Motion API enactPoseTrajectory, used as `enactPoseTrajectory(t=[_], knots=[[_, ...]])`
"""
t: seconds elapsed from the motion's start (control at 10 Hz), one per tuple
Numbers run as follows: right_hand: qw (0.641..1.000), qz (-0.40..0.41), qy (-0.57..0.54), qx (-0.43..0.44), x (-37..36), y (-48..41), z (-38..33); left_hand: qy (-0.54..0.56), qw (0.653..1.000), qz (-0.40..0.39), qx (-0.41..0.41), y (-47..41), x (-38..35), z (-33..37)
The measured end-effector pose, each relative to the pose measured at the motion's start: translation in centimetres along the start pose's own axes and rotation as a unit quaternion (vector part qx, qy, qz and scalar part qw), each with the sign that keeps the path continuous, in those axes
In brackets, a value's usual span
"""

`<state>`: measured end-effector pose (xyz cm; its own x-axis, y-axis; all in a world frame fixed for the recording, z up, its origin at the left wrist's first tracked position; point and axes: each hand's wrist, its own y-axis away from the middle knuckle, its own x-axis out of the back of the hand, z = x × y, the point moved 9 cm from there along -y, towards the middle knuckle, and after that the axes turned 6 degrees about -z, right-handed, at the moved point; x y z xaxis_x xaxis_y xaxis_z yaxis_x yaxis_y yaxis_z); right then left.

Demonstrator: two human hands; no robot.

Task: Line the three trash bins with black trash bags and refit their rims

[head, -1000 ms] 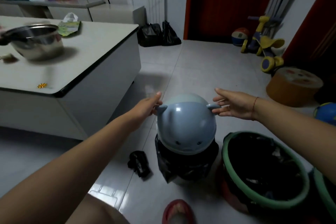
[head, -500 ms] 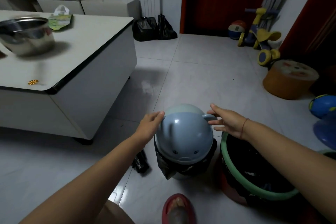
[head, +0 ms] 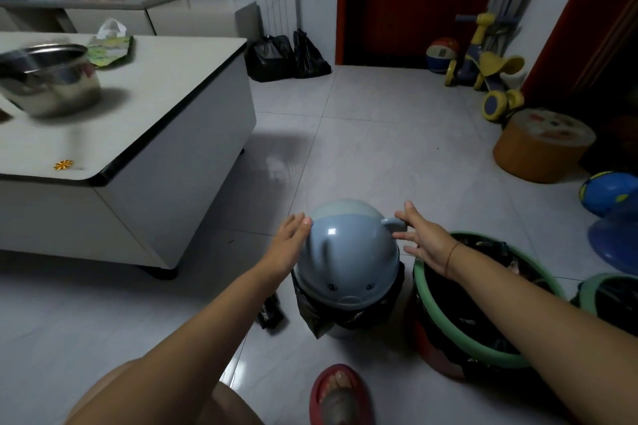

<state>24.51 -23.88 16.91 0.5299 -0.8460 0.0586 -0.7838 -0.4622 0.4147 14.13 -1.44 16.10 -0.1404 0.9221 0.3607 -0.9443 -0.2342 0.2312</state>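
A small bin with a blue pig-faced dome lid [head: 345,259] stands on the floor; black bag [head: 317,316] folds out under the lid. My left hand [head: 288,245] rests flat on the lid's left side. My right hand [head: 423,240] is at the lid's right ear, fingers spread, holding nothing. To the right stands a red bin with a green rim [head: 459,338], lined in black bag. A third green-rimmed bin [head: 587,297] with black lining shows at the right edge. A wad of black bags [head: 271,310] lies left of the small bin.
A low white table [head: 145,121] with a steel pot [head: 48,79] stands at left. Two full black bags [head: 286,57] sit by the far wall. Toys, an orange stool [head: 542,148] and balls crowd the right side. My foot in a red slipper [head: 340,397] is near the bins.
The view has pulled back and the lid now sits lower on the small bin. My hands have gone from the lid's ears to resting loosely at its sides.
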Motion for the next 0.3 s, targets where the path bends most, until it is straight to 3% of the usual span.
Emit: enactPoseTrajectory(t=[0.2, 0.3], knots=[[0.987, 0.106, 0.096, 0.075, 2.6, 4.1, -1.6, 0.055, 0.997, 0.057, -0.020, 3.0, -1.2, 1.8], [0.978, 0.148, 0.056, 0.133, 4.8, 7.7, -2.1, 0.067, 0.990, 0.088, -0.092, 6.9, -3.8, 2.3]])
